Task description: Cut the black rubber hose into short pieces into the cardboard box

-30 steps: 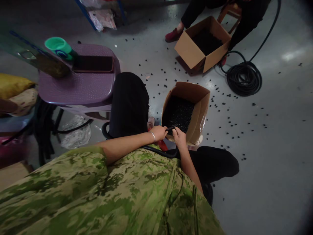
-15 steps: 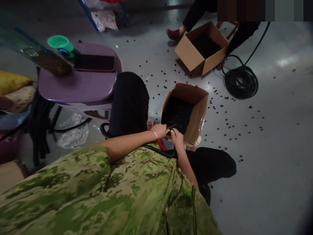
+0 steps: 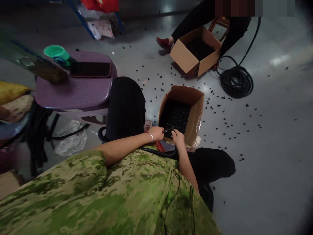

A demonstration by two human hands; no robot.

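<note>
My left hand point(image 3: 156, 133), with a bracelet at the wrist, is closed around a pair of scissors point(image 3: 169, 129). The dark blades point right, over the near side of an open cardboard box point(image 3: 197, 114). Beside the blade tips, my right hand point(image 3: 178, 137) is closed, thumb and fingers pinched on a black hose, whose end is mostly hidden by the fingers. The hose point(image 3: 158, 152) runs across my lap and bends up under the right hand. Many small black pieces point(image 3: 174, 114) fill the bottom of the box between my legs.
A purple stool point(image 3: 80, 91) on the left carries a phone point(image 3: 91, 70), a green cup point(image 3: 57, 54) and a bottle. Ahead, a person sits behind another box point(image 3: 184, 58) of black pieces. A coiled black hose point(image 3: 237, 81) and scattered black bits lie on the floor.
The scissors show longer over the box now, and my hands have drawn slightly apart. The whole view has shifted a little.
</note>
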